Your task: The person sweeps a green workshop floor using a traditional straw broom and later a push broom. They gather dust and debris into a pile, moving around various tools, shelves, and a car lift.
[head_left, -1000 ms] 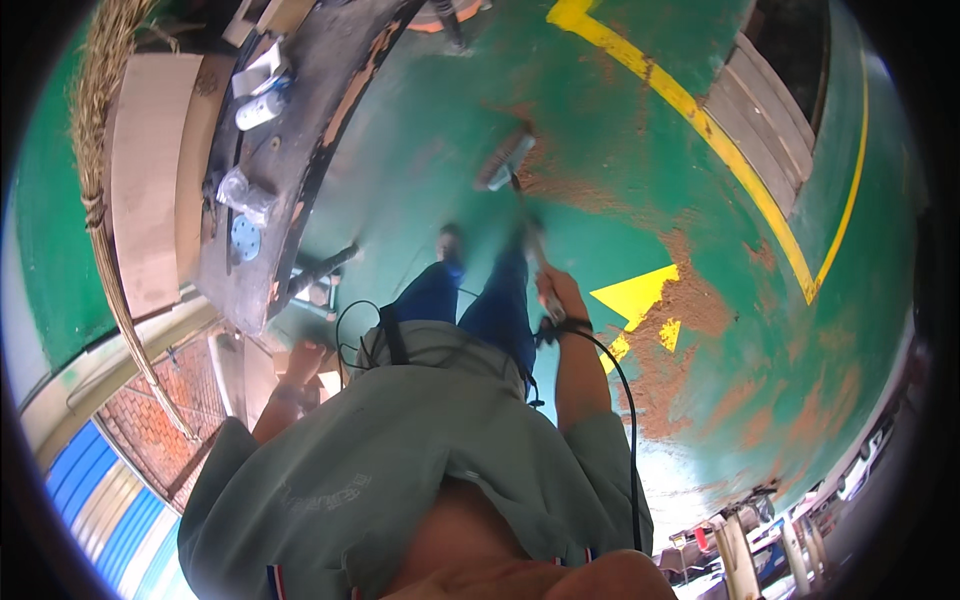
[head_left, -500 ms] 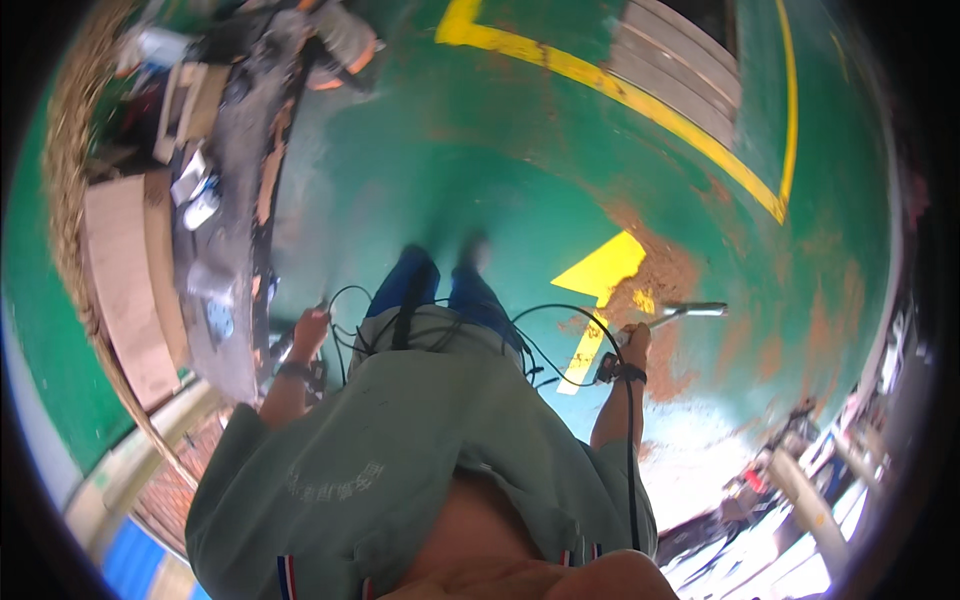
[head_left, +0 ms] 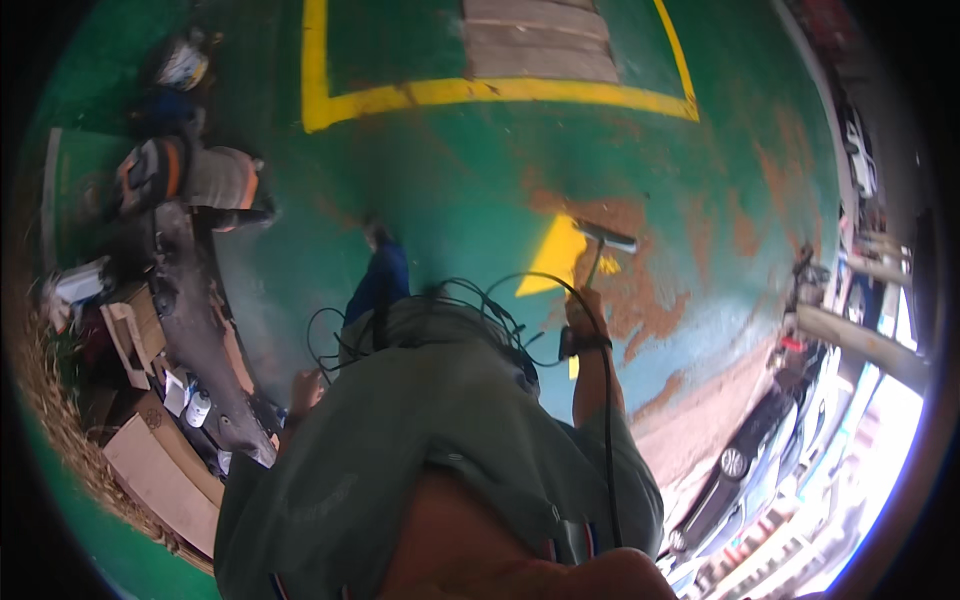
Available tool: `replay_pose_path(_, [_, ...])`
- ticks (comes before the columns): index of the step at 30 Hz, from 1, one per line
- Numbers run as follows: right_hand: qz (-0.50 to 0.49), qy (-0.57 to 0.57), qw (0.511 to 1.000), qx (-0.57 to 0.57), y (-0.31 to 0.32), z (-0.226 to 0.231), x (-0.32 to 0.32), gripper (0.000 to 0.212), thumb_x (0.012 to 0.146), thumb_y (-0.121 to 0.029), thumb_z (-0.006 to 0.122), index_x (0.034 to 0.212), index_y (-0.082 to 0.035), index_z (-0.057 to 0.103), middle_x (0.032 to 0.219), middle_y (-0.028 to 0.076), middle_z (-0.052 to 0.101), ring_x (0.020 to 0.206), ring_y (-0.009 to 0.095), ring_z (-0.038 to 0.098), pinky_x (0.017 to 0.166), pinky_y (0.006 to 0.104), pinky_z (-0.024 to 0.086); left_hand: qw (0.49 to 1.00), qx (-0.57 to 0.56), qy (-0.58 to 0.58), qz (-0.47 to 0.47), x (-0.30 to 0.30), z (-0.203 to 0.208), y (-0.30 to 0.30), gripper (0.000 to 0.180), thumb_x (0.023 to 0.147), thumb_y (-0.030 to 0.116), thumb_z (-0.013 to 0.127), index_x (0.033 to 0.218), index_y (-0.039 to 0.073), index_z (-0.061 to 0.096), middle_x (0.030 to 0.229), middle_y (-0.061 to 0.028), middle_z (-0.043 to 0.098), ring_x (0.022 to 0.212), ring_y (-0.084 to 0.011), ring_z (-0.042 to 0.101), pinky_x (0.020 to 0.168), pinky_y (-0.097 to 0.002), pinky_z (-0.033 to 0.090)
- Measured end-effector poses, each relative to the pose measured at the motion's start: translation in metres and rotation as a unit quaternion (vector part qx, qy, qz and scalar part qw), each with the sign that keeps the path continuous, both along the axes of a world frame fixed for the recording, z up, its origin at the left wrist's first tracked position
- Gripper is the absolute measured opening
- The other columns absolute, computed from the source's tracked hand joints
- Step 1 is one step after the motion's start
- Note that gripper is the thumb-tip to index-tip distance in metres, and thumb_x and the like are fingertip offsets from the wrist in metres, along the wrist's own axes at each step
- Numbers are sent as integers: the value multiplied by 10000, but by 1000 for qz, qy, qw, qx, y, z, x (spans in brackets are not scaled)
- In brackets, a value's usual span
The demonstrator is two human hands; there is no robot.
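My right hand (head_left: 583,308) is closed around the thin handle of a T-shaped tool with a wide, flat, greyish head (head_left: 606,237), like a squeegee or scraper. Its head points away from me, over a yellow floor marking (head_left: 556,262) and a patch of reddish-brown dirt (head_left: 640,292). Whether the head touches the floor is hard to tell. At my left side hangs my left hand (head_left: 307,390), smeared by motion. Black cables (head_left: 470,292) loop around my waist, and one runs along my right arm.
Green floor with brown smears lies ahead, with a yellow outline (head_left: 500,90) around wooden boards (head_left: 538,40). Along the left runs a dark workbench (head_left: 190,300) holding cardboard boxes (head_left: 160,460) and a white bottle (head_left: 199,408). A person (head_left: 195,180) is at its far end. Cars (head_left: 745,460) stand right.
My view has turned to the right. The T-shaped tool now points ahead of me rather than out to the right, with its head over the yellow marking. It stays in my right hand.
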State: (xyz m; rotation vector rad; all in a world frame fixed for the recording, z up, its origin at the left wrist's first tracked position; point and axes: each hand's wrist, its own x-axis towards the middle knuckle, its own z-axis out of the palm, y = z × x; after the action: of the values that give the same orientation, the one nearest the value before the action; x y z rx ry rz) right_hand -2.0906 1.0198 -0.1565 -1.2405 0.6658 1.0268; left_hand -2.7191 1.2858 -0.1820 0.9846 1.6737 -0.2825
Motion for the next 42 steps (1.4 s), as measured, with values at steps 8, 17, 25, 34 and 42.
replay_pose_path(8, [-59, 12, 998, -3, 167, 42, -6, 273, 919, -177, 449, 652, -133, 418, 532, -37, 421, 377, 76, 381, 349, 217, 307, 976, 197, 6, -90, 50, -50, 259, 344, 854, 324, 603, 983, 12, 537, 841, -107, 611, 666, -195, 609, 564, -334, 502])
replay_pose_path(17, [166, -172, 930, -280, 262, -12, 51, 159, 850, -107, 518, 710, -31, 524, 553, 56, 476, 497, 171, 495, 459, 298, 434, 938, 289, 43, -184, 138, -5, 433, 406, 800, 335, 647, 953, -33, 566, 882, -200, 636, 865, -333, 619, 780, -382, 487])
replay_pose_path(25, [226, -75, 959, -151, 528, -6, 218, 228, 890, -200, 526, 708, -101, 432, 529, -11, 410, 424, 119, 421, 366, 272, 370, 976, 161, 145, -14, 162, -26, 525, 396, 794, 369, 602, 875, -18, 596, 838, -203, 647, 797, -364, 624, 725, -457, 482])
replay_pose_path(34, [163, 118, 973, -112, 819, 4, 361, 306, 918, -287, 516, 685, -133, 392, 520, -43, 372, 398, 66, 353, 357, 211, 329, 991, 85, 105, -14, 312, -1, 632, 221, 844, 211, 514, 806, 13, 605, 672, -160, 616, 544, -285, 608, 488, -400, 481])
replay_pose_path(42, [238, -37, 964, -111, 1043, 13, 456, 253, 913, -262, 558, 797, -47, 488, 572, -10, 420, 435, 78, 396, 389, 211, 350, 916, 118, 118, -365, 362, -105, 814, 374, 702, 292, 719, 867, -31, 624, 791, -201, 649, 741, -368, 656, 637, -430, 536])
